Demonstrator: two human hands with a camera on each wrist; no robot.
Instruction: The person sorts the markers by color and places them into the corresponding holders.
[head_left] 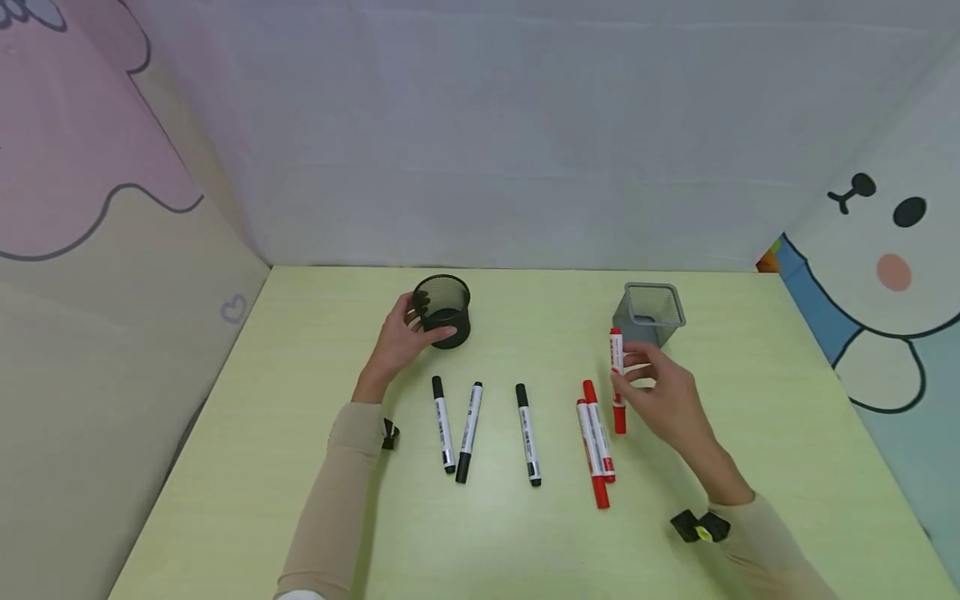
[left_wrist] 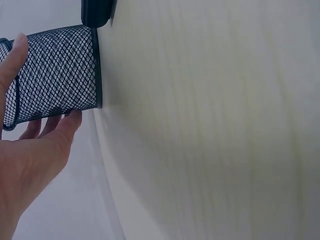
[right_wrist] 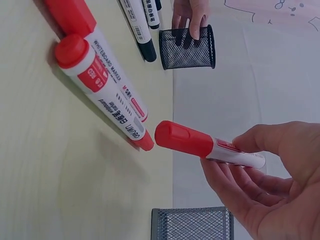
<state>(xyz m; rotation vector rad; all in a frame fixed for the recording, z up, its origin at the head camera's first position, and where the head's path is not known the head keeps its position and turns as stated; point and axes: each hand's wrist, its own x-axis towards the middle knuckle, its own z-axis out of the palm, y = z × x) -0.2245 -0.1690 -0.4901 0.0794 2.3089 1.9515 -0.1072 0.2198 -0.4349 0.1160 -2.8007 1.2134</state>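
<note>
Gripping the round black mesh cup [head_left: 444, 312], the left hand [head_left: 400, 343] curves thumb and fingers about its wall; the left wrist view cuts off part of the rim, and we cannot name the dark object [left_wrist: 97, 12] at its top edge. Between the right hand's [head_left: 663, 387] thumb and fingers we see a pinched red marker [head_left: 617, 358], near the gray mesh holder [head_left: 651, 307], its barrel partly covered. Two loose red markers [head_left: 589, 446] and three black markers [head_left: 528, 437] lie on the table [head_left: 487, 542]; we read their lettering better from the right wrist, where the holder is cut off below.
</note>
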